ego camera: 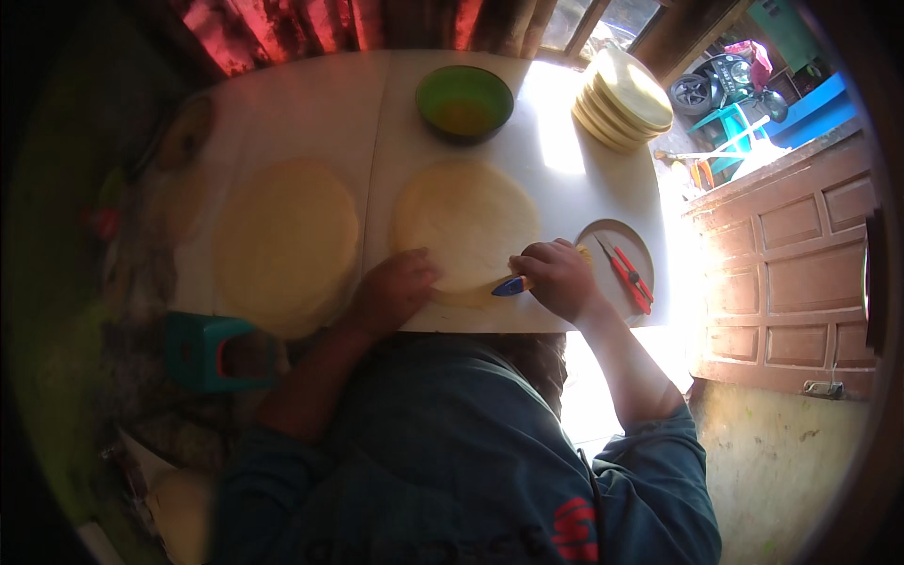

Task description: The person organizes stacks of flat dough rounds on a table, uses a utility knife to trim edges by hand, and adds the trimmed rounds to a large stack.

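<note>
My right hand (561,275) grips a brush (514,285) with a blue-tipped handle. The handle points left, and what look like yellowish bristles show past my knuckles. Under and left of it lies a pale round disc (466,219), flat on the white table; its material is unclear. My left hand (397,289) is at the disc's near-left edge, fingertips touching or very close to the rim; its grip is unclear. Right of my right hand, a round grey tray (614,236) holds red-handled snips (631,279).
A second pale disc or stack (286,244) lies left, reaching the table's near edge. A green bowl (464,106) stands beyond the middle disc. Stacked round pieces (621,99) stand far right, by a sunlit patch. A teal stool (205,353) is below left; a brown panelled door (791,275) is right.
</note>
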A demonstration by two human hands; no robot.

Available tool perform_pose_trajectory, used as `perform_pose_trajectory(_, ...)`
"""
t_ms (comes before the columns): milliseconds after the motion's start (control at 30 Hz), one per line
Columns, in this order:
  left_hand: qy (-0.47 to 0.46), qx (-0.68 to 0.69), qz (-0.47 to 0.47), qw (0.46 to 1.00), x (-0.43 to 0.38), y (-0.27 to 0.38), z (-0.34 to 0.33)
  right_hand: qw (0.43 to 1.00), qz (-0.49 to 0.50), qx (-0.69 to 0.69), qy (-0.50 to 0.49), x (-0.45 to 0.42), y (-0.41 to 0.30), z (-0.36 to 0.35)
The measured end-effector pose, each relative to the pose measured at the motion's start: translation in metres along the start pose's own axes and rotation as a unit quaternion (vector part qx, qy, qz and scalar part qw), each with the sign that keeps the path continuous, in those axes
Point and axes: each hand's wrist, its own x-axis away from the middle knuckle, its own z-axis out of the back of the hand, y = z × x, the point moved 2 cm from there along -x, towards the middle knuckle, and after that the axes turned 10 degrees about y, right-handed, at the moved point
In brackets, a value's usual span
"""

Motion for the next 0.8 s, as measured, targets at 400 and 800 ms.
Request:
perform_pose_trajectory(400, -0.005, -0.013, 0.0, 1.0, 0.008, 0.001, 0.001, 0.999, 0.013, 0.008, -0.05, 0.007, -0.005, -0.002)
perform_pose_trajectory(800, 0.013, -0.067, -0.064, 0.996, 0.015, 0.0, 0.008, 0.989, -0.146, -0.034, -0.015, -0.051, -0.021, 0.013)
